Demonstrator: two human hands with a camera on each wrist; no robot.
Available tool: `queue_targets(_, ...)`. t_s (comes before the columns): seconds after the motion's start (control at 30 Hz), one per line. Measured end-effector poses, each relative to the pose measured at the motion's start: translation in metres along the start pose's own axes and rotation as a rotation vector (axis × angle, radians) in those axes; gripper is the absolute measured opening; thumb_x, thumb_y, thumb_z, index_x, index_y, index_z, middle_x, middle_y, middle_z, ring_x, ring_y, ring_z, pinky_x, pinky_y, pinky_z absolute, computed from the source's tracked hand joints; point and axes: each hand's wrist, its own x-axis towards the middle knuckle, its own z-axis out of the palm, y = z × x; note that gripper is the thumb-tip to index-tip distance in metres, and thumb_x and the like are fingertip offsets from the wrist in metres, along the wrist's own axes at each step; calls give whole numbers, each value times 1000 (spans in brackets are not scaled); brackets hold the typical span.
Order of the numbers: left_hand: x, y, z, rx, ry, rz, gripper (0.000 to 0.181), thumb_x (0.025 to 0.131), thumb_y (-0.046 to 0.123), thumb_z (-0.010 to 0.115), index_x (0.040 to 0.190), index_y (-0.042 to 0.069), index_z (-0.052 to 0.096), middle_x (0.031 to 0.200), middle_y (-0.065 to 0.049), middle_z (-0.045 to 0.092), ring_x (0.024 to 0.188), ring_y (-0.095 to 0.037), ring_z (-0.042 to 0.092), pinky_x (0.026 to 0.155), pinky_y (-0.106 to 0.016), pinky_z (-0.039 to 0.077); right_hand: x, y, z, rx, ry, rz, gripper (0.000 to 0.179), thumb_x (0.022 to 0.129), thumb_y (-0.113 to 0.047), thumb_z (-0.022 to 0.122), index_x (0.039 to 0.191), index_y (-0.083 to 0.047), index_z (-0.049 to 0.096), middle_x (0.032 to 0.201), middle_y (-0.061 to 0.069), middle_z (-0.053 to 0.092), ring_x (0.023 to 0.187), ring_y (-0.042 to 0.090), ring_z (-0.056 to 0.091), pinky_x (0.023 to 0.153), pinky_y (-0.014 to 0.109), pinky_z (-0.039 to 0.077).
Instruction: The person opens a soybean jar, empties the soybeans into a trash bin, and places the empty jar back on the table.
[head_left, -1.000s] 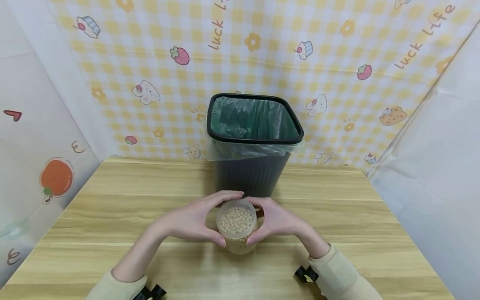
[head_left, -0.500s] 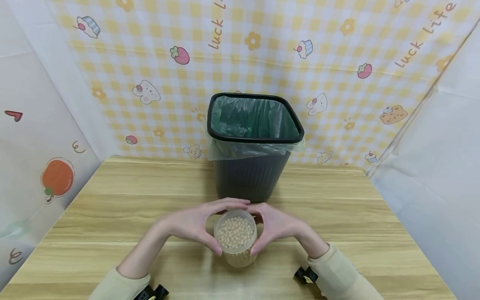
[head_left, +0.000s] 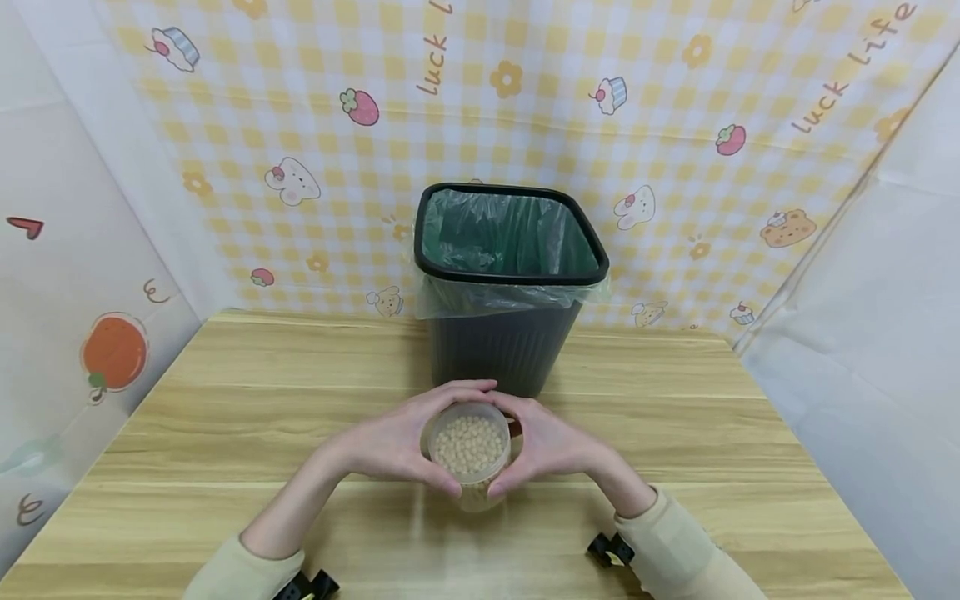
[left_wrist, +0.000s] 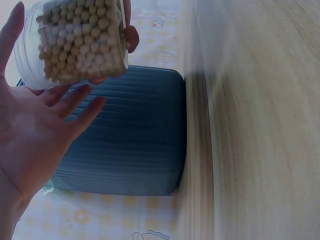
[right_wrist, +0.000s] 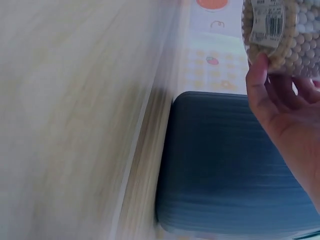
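Note:
A clear plastic jar full of small beige balls is held between both hands, up off the table. My left hand curves round its left side, thumb toward the near side. From the right, my right hand grips the same jar, and the fingertips of both hands meet behind it. In the left wrist view the balls show through the wall of the jar, apart from the tabletop. A white barcode label appears on the jar in the right wrist view, with the right thumb close by.
Just beyond the hands stands a dark ribbed bin, lined with a thin plastic bag folded over its rim. Under everything is a wood-grain table. A yellow checked cloth hangs behind, with white printed sheets at both sides.
Both hands and the jar shifted toward me between one second and half a second ago, then back toward the bin now. The grip stays the same, and the bin has not moved.

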Motion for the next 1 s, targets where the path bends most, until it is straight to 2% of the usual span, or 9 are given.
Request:
queue_targets(0.17, 2, 2, 2, 65, 89, -44, 89, 75, 47, 89, 150, 33, 43, 166, 12, 35, 150, -17, 39, 115, -54, 40, 2, -3, 5, -37, 92, 11, 87, 69, -31, 96, 141, -20, 49, 131, -2, 61, 116, 11, 62, 97, 34, 57)
queue_targets(0.3, 4, 4, 4, 112, 158, -99, 89, 74, 53, 88, 148, 30, 46, 164, 11, 38, 149, -19, 41, 114, -56, 41, 3, -6, 8, -112, 179, 28, 78, 69, -40, 95, 131, -24, 50, 123, -6, 61, 109, 9, 62, 90, 31, 57)
queue_targets(0.57, 6, 14, 8, 216, 297, -180, 91, 73, 62, 85, 145, 19, 49, 159, 9, 43, 142, -18, 48, 111, -50, 46, 4, -11, 10, -211, 316, 92, 76, 65, -48, 94, 124, -25, 51, 118, -10, 62, 107, 7, 61, 92, 31, 53)
queue_targets(0.77, 8, 20, 11, 297, 344, -234, 94, 74, 64, 82, 146, 14, 49, 156, 3, 48, 139, -21, 52, 107, -50, 49, 5, -13, 14, -270, 383, 113, 76, 64, -51, 94, 121, -23, 51, 113, -9, 60, 102, 7, 60, 89, 29, 53)
queue_targets(1.0, 10, 25, 14, 360, 391, -299, 93, 75, 68, 79, 145, 15, 50, 155, 1, 49, 138, -23, 54, 105, -52, 51, 5, -15, 18, -342, 446, 103, 77, 62, -49, 95, 118, -21, 51, 112, -7, 60, 99, 8, 60, 85, 27, 54)
